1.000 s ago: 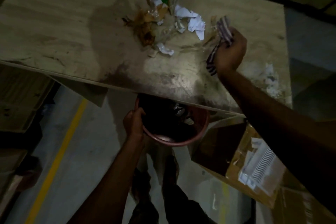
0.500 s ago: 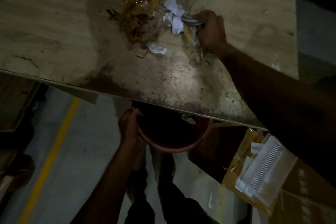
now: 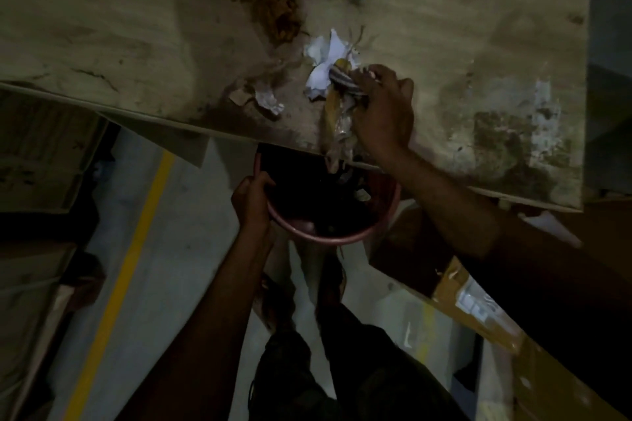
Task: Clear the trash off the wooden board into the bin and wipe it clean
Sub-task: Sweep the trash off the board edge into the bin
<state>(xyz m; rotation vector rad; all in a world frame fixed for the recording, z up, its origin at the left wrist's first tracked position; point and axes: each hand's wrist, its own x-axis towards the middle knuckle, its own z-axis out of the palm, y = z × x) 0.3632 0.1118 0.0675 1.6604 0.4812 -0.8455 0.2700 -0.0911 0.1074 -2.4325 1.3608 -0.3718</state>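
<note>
Head view, right hand gripping striped cloth against trash, left hand holding bin rim

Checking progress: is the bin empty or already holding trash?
Holding some trash: pale scraps lie inside the bin; how full, cannot tell.

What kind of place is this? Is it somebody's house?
Probably a warehouse or storeroom, not a house. A yellow line is painted along the bare floor, and labelled cardboard boxes sit by the rough wooden board.
</note>
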